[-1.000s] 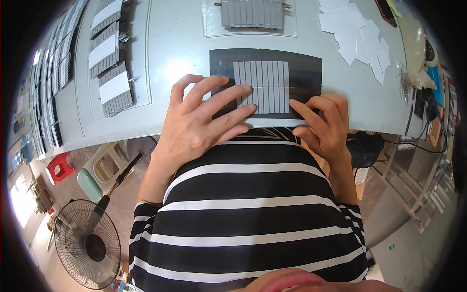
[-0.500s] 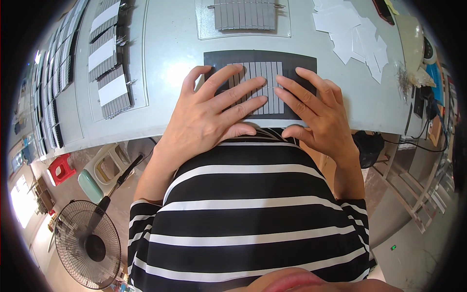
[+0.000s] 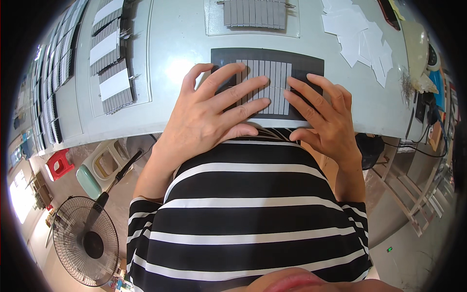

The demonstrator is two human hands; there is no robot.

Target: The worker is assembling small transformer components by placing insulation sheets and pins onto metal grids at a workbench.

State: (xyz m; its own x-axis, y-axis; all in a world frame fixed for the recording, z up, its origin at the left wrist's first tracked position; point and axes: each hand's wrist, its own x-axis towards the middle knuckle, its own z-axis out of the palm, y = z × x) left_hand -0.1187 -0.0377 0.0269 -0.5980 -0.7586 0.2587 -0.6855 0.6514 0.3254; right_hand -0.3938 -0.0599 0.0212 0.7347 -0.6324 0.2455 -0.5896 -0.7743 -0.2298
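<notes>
A dark rectangular mat (image 3: 311,64) lies at the near edge of the pale grey table (image 3: 180,53). A row of thin grey strips (image 3: 272,80) lies side by side on it. My left hand (image 3: 214,114) rests flat on the mat's left half, fingers spread and reaching onto the strips. My right hand (image 3: 323,114) lies flat on the mat's right half, fingertips touching the strips' right edge. Neither hand grips anything.
A clear tray with more grey strips (image 3: 253,13) sits behind the mat. Stacks of strips with white cards (image 3: 114,82) line the left side. White paper pieces (image 3: 360,34) lie at the back right. A floor fan (image 3: 85,241) and stools (image 3: 99,165) stand below left.
Both hands have slid forward onto the mat and flattened over the strips. The right hand moved from the mat's near right corner up beside the strips.
</notes>
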